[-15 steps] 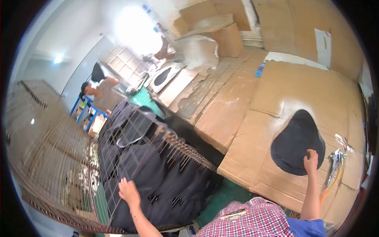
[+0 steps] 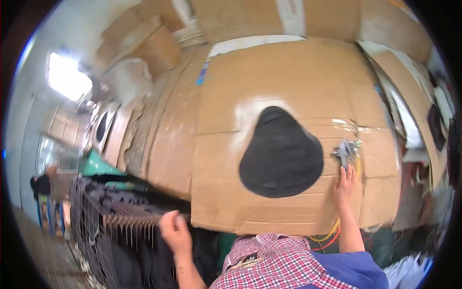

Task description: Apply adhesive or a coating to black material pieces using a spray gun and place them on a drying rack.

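A black, pear-shaped flat piece (image 2: 281, 156) lies on the cardboard-covered table in front of me, its narrow end pointing away. Right of it rests a metal spray gun (image 2: 344, 150) with a yellow hose. My right hand (image 2: 344, 185) is at the gun's handle, its fingers stretched out along it; a firm grip does not show. Over the left front corner of the table, by the end of a wire rack (image 2: 125, 220), I hold my left hand (image 2: 175, 233) with loosely bent fingers and nothing visible in them. Several black pieces (image 2: 130, 253) hang or lie in the rack.
Cardboard (image 2: 226, 192) covers the table, and cardboard panels (image 2: 236, 21) stand behind it. Yellow and orange hoses (image 2: 332, 236) run below the front edge. At the far left another person (image 2: 50, 183) is by the blue shelving. White plastic (image 2: 404, 272) lies at lower right.
My view has swung right toward the table. My right hand has left the black piece and moved to the spray gun. My left hand has come away from the rack's wires toward the table.
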